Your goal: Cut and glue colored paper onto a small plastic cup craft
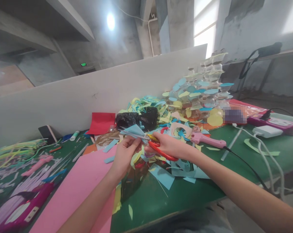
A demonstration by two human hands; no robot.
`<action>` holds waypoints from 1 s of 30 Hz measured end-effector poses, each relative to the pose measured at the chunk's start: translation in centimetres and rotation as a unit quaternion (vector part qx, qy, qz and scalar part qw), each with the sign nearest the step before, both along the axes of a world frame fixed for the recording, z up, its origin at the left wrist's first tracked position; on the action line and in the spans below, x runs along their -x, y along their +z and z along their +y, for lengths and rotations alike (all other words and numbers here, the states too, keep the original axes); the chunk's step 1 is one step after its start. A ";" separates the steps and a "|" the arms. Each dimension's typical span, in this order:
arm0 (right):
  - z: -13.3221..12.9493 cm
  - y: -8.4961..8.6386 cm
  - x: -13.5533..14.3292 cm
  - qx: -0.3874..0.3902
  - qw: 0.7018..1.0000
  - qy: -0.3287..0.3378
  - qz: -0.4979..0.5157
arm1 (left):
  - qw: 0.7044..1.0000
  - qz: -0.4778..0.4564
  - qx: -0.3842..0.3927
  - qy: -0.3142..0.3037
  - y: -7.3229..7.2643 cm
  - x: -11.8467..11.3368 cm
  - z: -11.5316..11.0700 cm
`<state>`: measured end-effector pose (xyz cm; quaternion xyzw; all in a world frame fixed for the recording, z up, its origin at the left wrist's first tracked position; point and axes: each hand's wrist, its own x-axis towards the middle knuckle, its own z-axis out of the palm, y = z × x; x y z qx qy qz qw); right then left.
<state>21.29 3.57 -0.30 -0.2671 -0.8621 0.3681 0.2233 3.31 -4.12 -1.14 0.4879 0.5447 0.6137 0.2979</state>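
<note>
My right hand (167,144) is closed round the red and yellow handles of a pair of scissors (158,149). The blades point left and lie across a piece of light blue paper (134,130). That paper is pinched between the thumb and fingers of my left hand (127,152). How far the blades have cut into it I cannot tell. Below my hands lie a square of blue paper (162,175) and other scraps. Left of them a large pink sheet (88,181) lies partly under my left forearm.
A pink glue gun (207,139) with a black cord lies right of my hands. Stacked clear cups with paper discs (209,92) stand at the back right. Behind are a black plastic bag (136,119) and a scrap heap (146,105). Power strips (274,123) and white cables lie rightward.
</note>
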 end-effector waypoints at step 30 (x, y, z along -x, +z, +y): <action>0.1 0.1 -0.1 -0.041 0.998 -0.014 -0.039 | 1.000 -0.028 -0.003 0.014 -0.3 -0.5 0.0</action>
